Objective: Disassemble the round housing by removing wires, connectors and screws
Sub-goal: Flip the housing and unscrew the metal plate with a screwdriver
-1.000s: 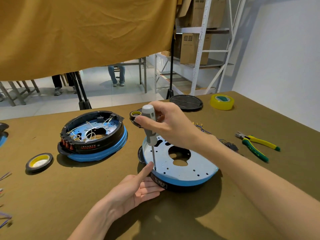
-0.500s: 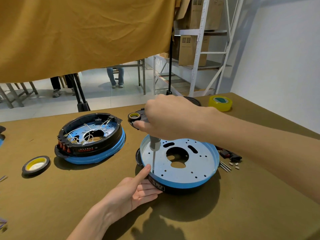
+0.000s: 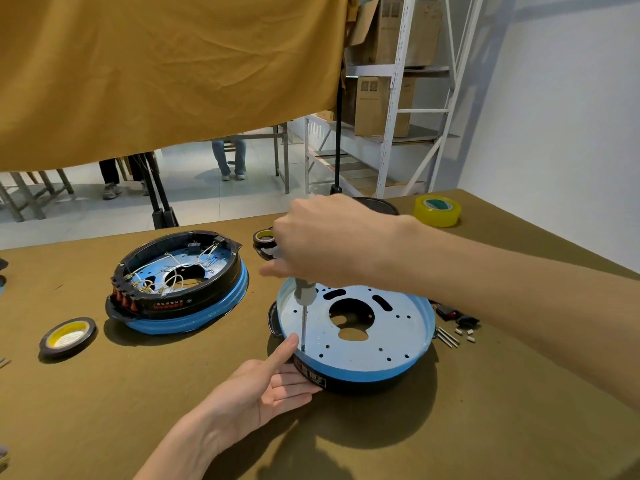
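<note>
The right hand is curled over the top of a screwdriver, gripping its grey handle from above; the shaft stands nearly upright with its tip down on the pale blue plate of the round housing, close to the plate's near-left edge. The left hand lies palm up with fingers straight and relaxed against the housing's black side wall, its thumb raised beside the screwdriver shaft at the rim.

The round housing sits on the olive-covered bench, plate side up, its blue rim above a black base with a label on the near side. Just beside the housing to the right lie small black connectors, a few metal pins and tiny white pieces. Left of the housing rests a second round unit, open, with white wires looped inside its black ring. Farther left of the housing is a black tape roll. Behind the housing, partly hidden by the right hand, sits a small tape roll, and behind it to the right a yellow tape roll.
</note>
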Available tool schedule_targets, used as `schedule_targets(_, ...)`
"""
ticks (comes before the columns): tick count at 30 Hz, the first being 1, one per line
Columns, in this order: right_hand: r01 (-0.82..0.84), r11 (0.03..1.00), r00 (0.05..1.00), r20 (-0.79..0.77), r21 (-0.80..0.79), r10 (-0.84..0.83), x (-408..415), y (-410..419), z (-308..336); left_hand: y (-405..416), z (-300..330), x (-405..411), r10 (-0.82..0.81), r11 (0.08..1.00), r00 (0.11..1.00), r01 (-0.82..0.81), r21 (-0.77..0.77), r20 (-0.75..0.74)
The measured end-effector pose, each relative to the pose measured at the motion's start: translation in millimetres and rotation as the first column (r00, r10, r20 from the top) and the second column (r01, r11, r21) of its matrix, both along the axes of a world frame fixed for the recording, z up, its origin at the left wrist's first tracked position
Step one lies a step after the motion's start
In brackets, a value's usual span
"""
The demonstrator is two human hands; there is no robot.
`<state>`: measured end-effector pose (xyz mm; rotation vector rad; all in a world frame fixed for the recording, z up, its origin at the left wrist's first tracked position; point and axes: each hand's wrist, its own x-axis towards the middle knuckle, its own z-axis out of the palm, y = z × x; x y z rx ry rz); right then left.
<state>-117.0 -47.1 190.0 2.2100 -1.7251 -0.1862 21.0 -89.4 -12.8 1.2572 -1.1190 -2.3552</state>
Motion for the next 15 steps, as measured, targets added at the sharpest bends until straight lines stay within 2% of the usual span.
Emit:
schedule_targets(1,-0.043,0.998,0.999,0.019,0.041,0.042,0.8,0.9,2.3,-0.3,0.2,-0.1,-0.003,1.000,1.000,0.003,-0.001,0.000)
schedule_targets(3,-0.123,0.984,0.980,0.172,0.129,0.100,0.9,2.2,6.9,-0.7,0.8,0.2,-0.005,1.000,1.000,0.005,0.000,-0.001)
schedule_targets(6,-0.169,0.930,0.917,0.398,0.326,0.027,2.5,4.9,10.5,-0.4,2.0,-0.1,-0.001,1.000,1.000,0.001,0.011,0.002)
schedule_targets(8,-0.135,0.953,0.943,0.329,0.273,0.039,4.0,6.3,7.4,-0.2,2.0,-0.4,-0.001,1.000,1.000,0.001,0.004,0.000)
schedule_targets(10,-0.047,0.994,0.990,0.135,0.097,0.034,3.1,5.9,5.9,-0.1,0.6,-0.2,-0.004,1.000,1.000,0.004,-0.006,-0.002)
schedule_targets(11,-0.001,1.000,0.996,0.087,0.031,-0.002,3.1,6.6,6.5,-0.1,0.0,0.1,-0.005,1.000,1.000,0.005,-0.006,-0.001)
schedule_targets(13,0.021,1.000,0.998,0.064,-0.006,-0.021,1.1,3.4,5.4,-0.3,-0.6,0.4,-0.007,1.000,1.000,0.007,-0.003,-0.001)
schedule_targets(15,-0.012,0.996,0.987,0.160,0.088,-0.002,-2.1,-0.4,7.4,-1.2,-0.9,0.2,-0.008,1.000,1.000,0.008,-0.002,-0.002)
